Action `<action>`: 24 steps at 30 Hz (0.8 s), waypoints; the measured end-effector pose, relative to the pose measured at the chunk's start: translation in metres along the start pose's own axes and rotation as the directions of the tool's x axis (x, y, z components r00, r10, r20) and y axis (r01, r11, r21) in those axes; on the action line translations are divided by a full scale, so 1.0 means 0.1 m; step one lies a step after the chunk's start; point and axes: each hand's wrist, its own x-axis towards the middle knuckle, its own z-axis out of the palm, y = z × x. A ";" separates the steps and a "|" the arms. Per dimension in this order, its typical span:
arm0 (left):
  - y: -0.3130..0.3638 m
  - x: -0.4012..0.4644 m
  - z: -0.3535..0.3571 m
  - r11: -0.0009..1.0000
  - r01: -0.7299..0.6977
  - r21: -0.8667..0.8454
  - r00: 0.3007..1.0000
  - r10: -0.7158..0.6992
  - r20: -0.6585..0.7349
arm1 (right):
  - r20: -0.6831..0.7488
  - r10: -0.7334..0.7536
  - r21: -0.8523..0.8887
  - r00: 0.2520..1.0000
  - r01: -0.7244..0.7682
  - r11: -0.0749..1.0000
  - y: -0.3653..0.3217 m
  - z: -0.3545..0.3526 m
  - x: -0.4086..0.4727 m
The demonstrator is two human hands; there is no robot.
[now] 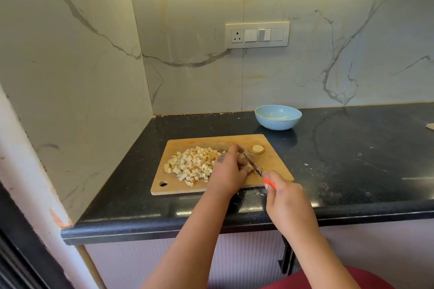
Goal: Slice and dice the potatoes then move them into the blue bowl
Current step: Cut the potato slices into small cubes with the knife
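dicing is well along: the left hand [229, 166] curls over a potato piece [249, 167], the right hand [285, 197] grips the orange-handled knife [258, 170]; diced potato pile [191, 164] at nine o'clock, potato slice [257, 149] uncut, blue bowl [278, 117] empty at one o'clock.

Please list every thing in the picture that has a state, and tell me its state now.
blue bowl: upright, empty
diced potato: heaped on cutting board
round potato slice: uncut, lying apart
potato piece: held down by left hand
knife: gripped by right hand, blade at the piece
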 end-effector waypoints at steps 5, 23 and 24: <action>0.00 0.02 0.00 1.000 -0.013 -0.009 1.000 0.013 -0.011 | 0.116 0.111 -0.183 0.987 -0.089 0.979 -0.13 0.04 0.05; -0.02 -0.01 -0.03 0.999 0.022 0.027 0.999 -0.021 -0.043 | -0.017 -0.025 0.011 1.000 0.025 1.000 -0.04 0.01 0.01; -0.01 -0.01 -0.04 1.000 0.015 0.021 0.999 -0.014 -0.044 | -0.005 -0.025 0.001 1.000 0.025 1.000 -0.04 0.01 0.01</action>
